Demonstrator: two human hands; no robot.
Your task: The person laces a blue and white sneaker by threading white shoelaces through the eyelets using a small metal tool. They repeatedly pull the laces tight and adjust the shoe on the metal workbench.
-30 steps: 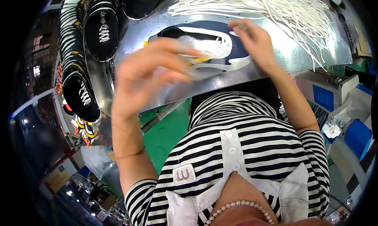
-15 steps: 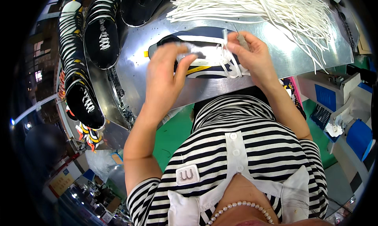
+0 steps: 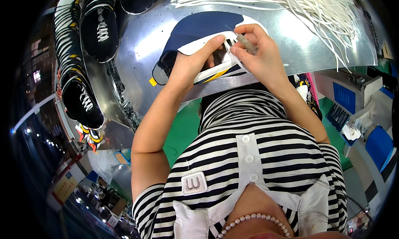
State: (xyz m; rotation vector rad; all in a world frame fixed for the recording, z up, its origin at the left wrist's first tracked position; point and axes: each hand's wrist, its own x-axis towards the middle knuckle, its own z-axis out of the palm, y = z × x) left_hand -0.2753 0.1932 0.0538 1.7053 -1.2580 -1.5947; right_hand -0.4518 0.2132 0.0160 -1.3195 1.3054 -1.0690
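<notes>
A navy and white shoe upper (image 3: 199, 29) with a yellow stripe and a yellow heel tab lies on the metal table in front of me. My left hand (image 3: 192, 64) is closed on its white eyelet edge, thumb on top and fingers reaching into the opening. My right hand (image 3: 262, 52) pinches a thin hooked or needle-like tool with a wrapped, greyish handle (image 3: 247, 44), its fine tip pointing up and away to the left. Below the right fingertips, a short piece of white lace (image 3: 233, 54) shows at the eyelets; its ends are hidden.
A heap of loose white laces (image 3: 291, 10) spreads over the far right of the metal table (image 3: 145, 43). On the left, long rows of nested shoe uppers (image 3: 99, 33) stand close by, the nearer ones laced in white. A dark, debris-strewn gap (image 3: 118, 89) runs along the table's left side.
My left hand has come down from above the upper and taken hold of its edge. The upper has turned and its navy side spread wider. The loose lace loop near my right hand is no longer visible.
</notes>
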